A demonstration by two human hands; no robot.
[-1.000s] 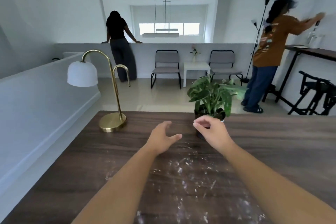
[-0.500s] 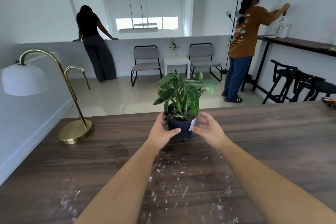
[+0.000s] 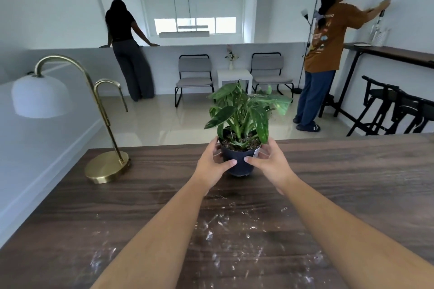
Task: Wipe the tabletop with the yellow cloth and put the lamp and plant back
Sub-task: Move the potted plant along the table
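**Both hands clasp the potted plant near the table's far edge**

Clasped from both sides, the small dark pot [image 3: 238, 163] sits between the two hands: the left hand [image 3: 212, 168] wraps its left wall with the thumb across the front, and the right hand [image 3: 270, 164] mirrors it, thumb reaching in toward the other and fingers curled round the white label side. Each hand is closed on the pot, not spread. Whether the base rests on the wood or is just clear of it cannot be told. The potted plant [image 3: 242, 112] stands upright, leaves fanned above the knuckles. A two-sided hold low on the pot suits a top-heavy load and keeps soil from tipping out.

Both forearms reach straight ahead from the bottom of the view, converging on the pot, wrists level.

Left of the plant, well apart, the brass lamp [image 3: 105, 162] with its white shade stands at the table's far left corner. White streaks and flecks [image 3: 225, 227] are smeared over the near part of the dark wooden tabletop [image 3: 352, 183], so the wiping looks not yet done; clearing the plant off probably comes first. No yellow cloth is in view.

Beyond the table, two people stand with their backs turned.
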